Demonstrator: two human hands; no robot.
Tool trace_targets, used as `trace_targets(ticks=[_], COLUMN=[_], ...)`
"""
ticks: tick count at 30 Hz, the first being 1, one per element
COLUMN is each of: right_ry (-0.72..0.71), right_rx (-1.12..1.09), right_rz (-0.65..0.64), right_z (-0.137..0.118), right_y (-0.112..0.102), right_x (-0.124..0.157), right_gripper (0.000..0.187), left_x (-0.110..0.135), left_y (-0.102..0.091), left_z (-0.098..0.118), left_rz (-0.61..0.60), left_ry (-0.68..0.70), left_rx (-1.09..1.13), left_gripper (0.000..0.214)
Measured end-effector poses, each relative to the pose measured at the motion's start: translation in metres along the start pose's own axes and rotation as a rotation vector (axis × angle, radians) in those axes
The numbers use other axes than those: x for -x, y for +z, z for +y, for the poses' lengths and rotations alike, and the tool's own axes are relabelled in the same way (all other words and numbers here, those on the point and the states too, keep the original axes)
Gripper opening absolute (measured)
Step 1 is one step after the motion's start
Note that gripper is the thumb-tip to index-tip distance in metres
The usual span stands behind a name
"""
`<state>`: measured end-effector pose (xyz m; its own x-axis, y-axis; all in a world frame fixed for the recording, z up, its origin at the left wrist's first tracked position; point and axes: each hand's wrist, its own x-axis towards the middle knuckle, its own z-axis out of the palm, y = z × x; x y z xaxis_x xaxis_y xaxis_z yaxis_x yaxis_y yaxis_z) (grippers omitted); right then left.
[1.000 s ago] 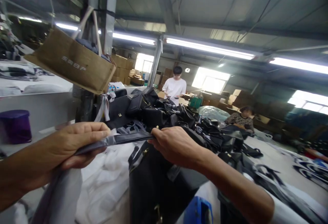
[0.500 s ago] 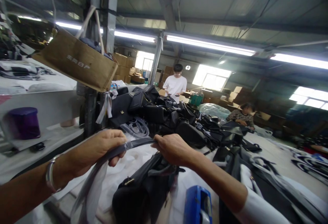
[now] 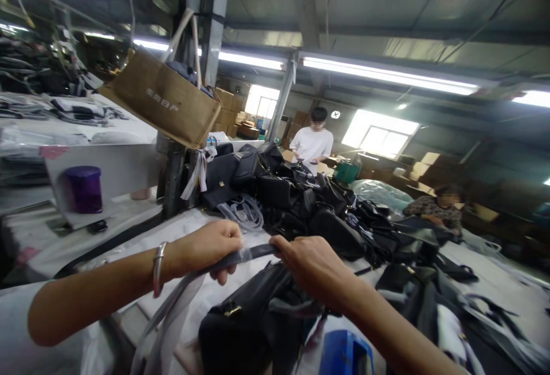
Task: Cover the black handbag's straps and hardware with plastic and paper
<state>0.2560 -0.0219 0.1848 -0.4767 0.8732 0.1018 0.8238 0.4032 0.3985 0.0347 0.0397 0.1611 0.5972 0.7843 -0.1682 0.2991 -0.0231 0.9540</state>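
A dark strap with a clear plastic wrapping is stretched between my two hands above the worktable. My left hand, with a silver bangle at the wrist, is closed around it, and the strap's loose length hangs down to the lower left. Pinched in the fingers of my right hand is the strap's other part; the fingertips are partly hidden. Just below my hands lies a black bag with a gold-coloured clasp. A blue tool or dispenser stands beside it, cut off by the bottom edge.
A heap of black bags fills the table ahead, with coiled clear plastic strips before it. A brown tote hangs from a metal post. A purple bin is at left. Two people work beyond the heap.
The view has turned left, so the surroundings shift rightward in the picture. Both hands keep their hold on the strap, and my left forearm shows more of its length.
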Motion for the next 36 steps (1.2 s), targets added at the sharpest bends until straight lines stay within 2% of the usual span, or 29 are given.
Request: trace_targets(ticks=[3, 6, 14, 19, 24, 28, 33, 36], right_ry=[-0.053, -0.079, -0.116, -0.144, -0.023, -0.012, -0.068, -0.034], right_rx=[-0.007, 0.015, 0.081, 0.021, -0.232, -0.207, -0.152, -0.162], right_rz=[0.021, -0.005, -0.034, -0.023, -0.040, -0.054, -0.046, -0.046], right_z=[-0.004, -0.006, -0.026, -0.029, -0.007, -0.007, -0.018, -0.016], right_y=[0.003, 0.003, 0.000, 0.005, 0.015, 0.024, 0.028, 0.026], right_x=[0.001, 0.002, -0.004, -0.004, 0.004, -0.002, -0.013, -0.013], right_gripper=[0.020, 0.017, 0.016, 0.012, 0.023, 0.029, 0.025, 0.021], left_x=[-0.003, -0.003, -0.013, -0.022, -0.028, -0.037, -0.050, -0.052], left_y=[0.003, 0.005, 0.024, 0.037, 0.032, 0.024, 0.017, 0.012], left_z=[-0.017, -0.026, -0.029, -0.030, -0.036, -0.040, -0.035, -0.029], left_rz=[-0.014, -0.013, 0.012, 0.015, 0.108, 0.145, 0.105, 0.042], left_ry=[-0.061, -0.071, -0.024, -0.002, 0.037, 0.053, 0.021, -0.009], left_rx=[0.012, 0.049, 0.193, 0.164, 0.086, 0.040, 0.004, 0.002], left_gripper=[0.007, 0.008, 0.014, 0.019, 0.009, 0.006, 0.002, 0.002])
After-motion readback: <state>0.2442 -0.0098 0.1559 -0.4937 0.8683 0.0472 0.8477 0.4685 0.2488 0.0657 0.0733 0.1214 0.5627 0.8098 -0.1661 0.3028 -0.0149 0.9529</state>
